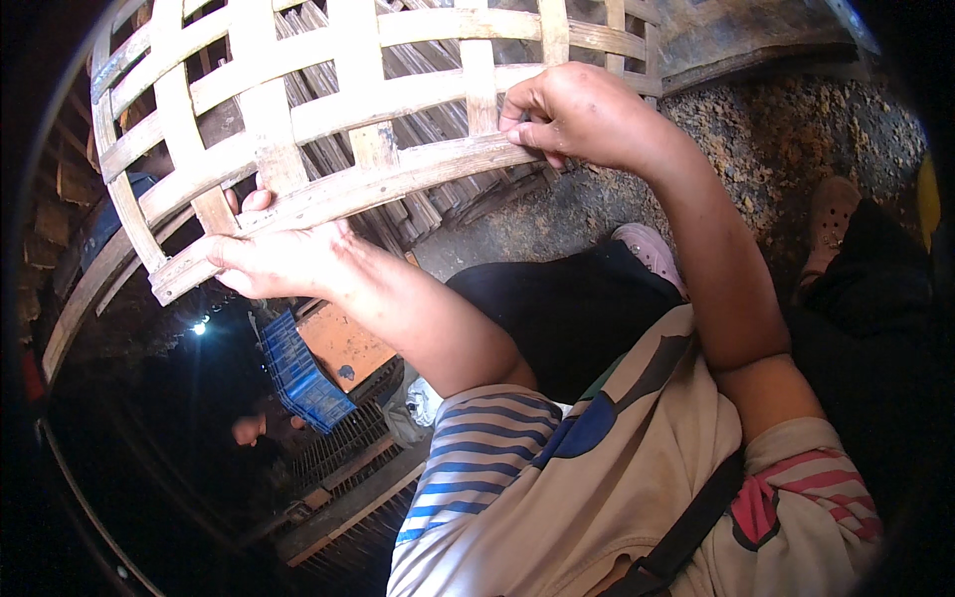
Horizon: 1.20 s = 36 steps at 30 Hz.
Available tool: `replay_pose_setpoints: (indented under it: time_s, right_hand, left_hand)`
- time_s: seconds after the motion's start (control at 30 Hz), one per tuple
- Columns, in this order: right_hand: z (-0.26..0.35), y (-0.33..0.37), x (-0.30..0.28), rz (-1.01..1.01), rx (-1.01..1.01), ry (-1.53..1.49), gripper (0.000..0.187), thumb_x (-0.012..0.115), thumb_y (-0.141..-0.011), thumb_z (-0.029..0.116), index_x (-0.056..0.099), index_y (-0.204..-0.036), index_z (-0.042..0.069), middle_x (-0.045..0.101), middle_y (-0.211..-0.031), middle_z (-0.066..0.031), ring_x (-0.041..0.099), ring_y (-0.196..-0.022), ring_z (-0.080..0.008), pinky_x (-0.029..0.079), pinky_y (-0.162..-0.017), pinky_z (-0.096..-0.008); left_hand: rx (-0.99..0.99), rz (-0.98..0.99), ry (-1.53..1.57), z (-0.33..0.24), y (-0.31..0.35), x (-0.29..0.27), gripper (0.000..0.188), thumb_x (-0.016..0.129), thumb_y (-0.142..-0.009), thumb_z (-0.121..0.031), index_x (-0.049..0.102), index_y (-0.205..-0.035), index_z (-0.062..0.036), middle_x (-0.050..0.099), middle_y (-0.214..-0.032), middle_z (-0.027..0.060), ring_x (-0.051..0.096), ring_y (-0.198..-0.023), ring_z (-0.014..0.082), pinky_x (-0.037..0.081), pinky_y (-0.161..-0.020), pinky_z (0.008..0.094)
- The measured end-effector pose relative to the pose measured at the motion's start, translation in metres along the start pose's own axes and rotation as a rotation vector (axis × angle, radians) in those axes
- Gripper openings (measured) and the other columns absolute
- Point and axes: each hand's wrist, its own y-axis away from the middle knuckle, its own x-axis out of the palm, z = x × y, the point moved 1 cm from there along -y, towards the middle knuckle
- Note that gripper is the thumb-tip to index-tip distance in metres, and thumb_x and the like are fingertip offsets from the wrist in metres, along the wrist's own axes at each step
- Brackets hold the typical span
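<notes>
Both of my hands hold a large panel of woven pale bamboo slats (388, 181), an open lattice tilted in front of me. My left hand (288, 261) grips its near rail close to the left corner, thumb on the near side and fingertips curled over from behind. Further right along the same rail, my right hand (582, 111) pinches the edge with bent fingers and thumb. Through the gaps in the weave, stacked thin wooden strips (428, 211) show beneath the panel.
Below left stand a blue plastic crate (306, 376), an orange-brown board (346, 343) and dark slatted racks (343, 460). A bright lamp (200, 326) shines in the dark there. Pale clogs (649, 251) rest on rough, crumb-strewn ground (741, 159).
</notes>
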Motion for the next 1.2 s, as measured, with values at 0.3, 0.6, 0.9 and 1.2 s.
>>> replay_pose_setpoints:
  time_s: [0.3,0.6,0.9,1.2]
  right_hand:
    - [-0.004,0.006,0.003,-0.261,-0.140,0.507,0.012,0.071,-0.080,0.021,0.073,-0.086,0.010,0.068,-0.072,-0.0134,0.069,-0.074,-0.0315,0.055,-0.067,-0.0421]
    - [0.004,0.004,0.025,-0.269,0.041,0.478,0.017,0.065,-0.083,0.017,0.070,-0.076,0.002,0.068,-0.070,-0.0151,0.069,-0.065,-0.0269,0.055,-0.063,-0.0384]
    - [-0.043,0.039,-0.056,0.336,0.389,0.109,0.015,0.065,-0.081,0.014,0.070,-0.075,0.001,0.064,-0.062,-0.0080,0.062,-0.055,-0.0133,0.048,-0.051,-0.0324]
    - [-0.083,0.034,-0.057,0.274,0.541,0.175,0.015,0.072,-0.083,0.017,0.072,-0.083,0.001,0.069,-0.069,-0.0077,0.066,-0.065,-0.0131,0.050,-0.061,-0.0337]
  left_hand:
    - [0.004,-0.023,-0.073,-0.001,0.003,0.007,0.038,0.042,-0.102,-0.025,0.053,-0.113,0.0097,0.062,-0.093,0.0186,0.060,-0.073,0.0249,0.054,-0.061,0.0383]
    - [0.052,-0.002,-0.123,0.008,-0.005,0.001,0.047,0.043,-0.103,-0.034,0.052,-0.112,0.0115,0.061,-0.096,0.0209,0.060,-0.076,0.0285,0.055,-0.063,0.0414]
    - [0.031,0.004,-0.092,0.003,-0.004,-0.001,0.047,0.044,-0.103,-0.034,0.054,-0.107,0.0117,0.060,-0.096,0.0217,0.059,-0.081,0.0295,0.054,-0.065,0.0419]
    - [-0.049,-0.010,-0.033,0.002,-0.006,0.000,0.042,0.045,-0.103,-0.032,0.053,-0.115,0.0069,0.061,-0.091,0.0169,0.057,-0.074,0.0239,0.051,-0.063,0.0390]
